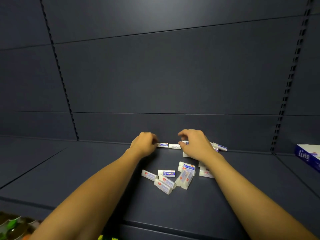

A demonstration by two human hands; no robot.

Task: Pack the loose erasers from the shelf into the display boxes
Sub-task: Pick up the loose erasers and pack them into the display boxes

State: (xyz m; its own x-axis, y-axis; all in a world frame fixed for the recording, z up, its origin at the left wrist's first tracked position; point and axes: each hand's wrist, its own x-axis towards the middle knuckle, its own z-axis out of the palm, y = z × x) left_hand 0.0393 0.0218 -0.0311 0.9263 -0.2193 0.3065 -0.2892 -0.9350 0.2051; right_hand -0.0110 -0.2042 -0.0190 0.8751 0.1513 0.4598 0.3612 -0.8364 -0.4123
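- Reaching to the back of a dark blue shelf [86, 170], both bare hands are seen among loose erasers, fingers curled.
- An eraser at the rear [162, 145] is touched at its left end by the curled fingers of the left hand [143, 143]; whether it is actually gripped cannot be told.
- The right hand [195, 144] is held with thumb and fingers bent over another eraser [185, 142], its thumb tip beside a third eraser [174, 146] lying between the two hands; a firm hold cannot be confirmed.
- Further erasers [220, 146] are seen just right of the right hand, against the back panel [155, 75].
- A loose heap of erasers [173, 177], white with blue-and-red sleeves, is scattered on the shelf between the forearms, some stacked or tilted on others.
- A blue and white display box [307, 157] is partly cut off at the right edge, well apart from the heap.
- Blurred green and orange items [13, 227] are visible at the lower left corner.
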